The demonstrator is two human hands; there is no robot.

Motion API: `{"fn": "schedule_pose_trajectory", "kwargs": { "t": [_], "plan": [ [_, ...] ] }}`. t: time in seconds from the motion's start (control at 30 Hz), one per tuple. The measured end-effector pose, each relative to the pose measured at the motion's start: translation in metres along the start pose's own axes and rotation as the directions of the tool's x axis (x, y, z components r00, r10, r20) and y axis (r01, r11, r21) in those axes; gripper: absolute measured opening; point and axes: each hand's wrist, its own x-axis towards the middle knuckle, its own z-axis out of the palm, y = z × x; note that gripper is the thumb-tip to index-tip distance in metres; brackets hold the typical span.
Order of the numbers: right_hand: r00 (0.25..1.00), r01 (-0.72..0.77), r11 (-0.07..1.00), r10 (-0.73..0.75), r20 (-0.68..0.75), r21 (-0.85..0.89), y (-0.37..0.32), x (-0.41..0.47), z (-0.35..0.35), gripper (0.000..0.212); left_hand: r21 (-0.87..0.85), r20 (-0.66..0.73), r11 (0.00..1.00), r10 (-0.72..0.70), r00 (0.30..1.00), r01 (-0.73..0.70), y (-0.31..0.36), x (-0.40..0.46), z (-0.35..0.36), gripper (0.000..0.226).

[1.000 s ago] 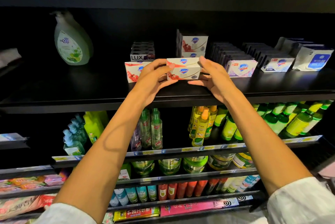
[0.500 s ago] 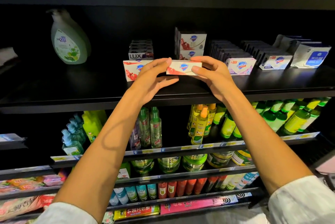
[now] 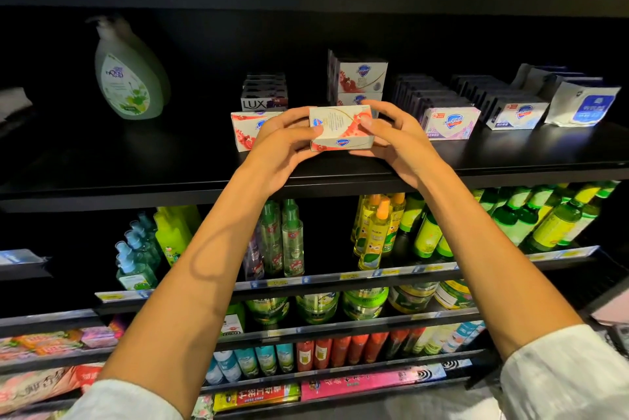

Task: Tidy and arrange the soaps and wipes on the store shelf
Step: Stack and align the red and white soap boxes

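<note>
Just above the shelf edge, the left hand and right hand pinch a red-and-white soap box by its ends, fingers curled, apparently lifted clear of the board. Beside it stands a matching box; behind, a stack of two. A careless push backward could topple that stack or skew the neighbouring row.

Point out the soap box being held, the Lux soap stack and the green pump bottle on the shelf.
soap box [image 3: 342, 128], head view, on its upper printed face between the two hands.
Lux soap stack [image 3: 263, 103], head view, on the front label.
green pump bottle [image 3: 127, 86], head view, on its front label.
</note>
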Motion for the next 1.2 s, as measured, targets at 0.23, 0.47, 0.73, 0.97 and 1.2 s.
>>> {"fn": "schedule_pose_trajectory", "kwargs": {
  "t": [0.23,0.47,0.73,0.97,1.2],
  "plan": [
    [1.000,0.010,1.000,-0.010,-0.014,-0.014,0.0014,-0.0002,-0.0035,0.044,0.014,0.014,1.000,0.023,1.000,-0.023,-0.0003,-0.0024,0.0000,0.046],
    [0.991,0.130,0.988,-0.131,-0.010,-0.085,0.0031,-0.0031,-0.0047,0.054,-0.128,-0.018,0.990,-0.056,0.998,0.053,0.0042,-0.0039,0.0058,0.039],
    [0.993,0.121,0.985,-0.118,0.031,-0.120,0.0034,-0.0040,-0.0018,0.056,-0.034,0.003,0.999,-0.010,1.000,0.011,0.0039,-0.0056,0.0042,0.030],
    [1.000,-0.022,0.997,0.023,0.020,-0.078,-0.0017,0.0001,0.0021,0.041,-0.021,-0.002,0.999,0.038,0.999,-0.038,0.0034,-0.0066,0.0039,0.017],
    [0.999,0.024,0.999,-0.023,0.044,-0.035,0.0014,0.0002,-0.0047,0.032,0.012,0.030,0.997,0.073,0.997,-0.073,0.0020,-0.0065,0.0017,0.038]
  ]
}}
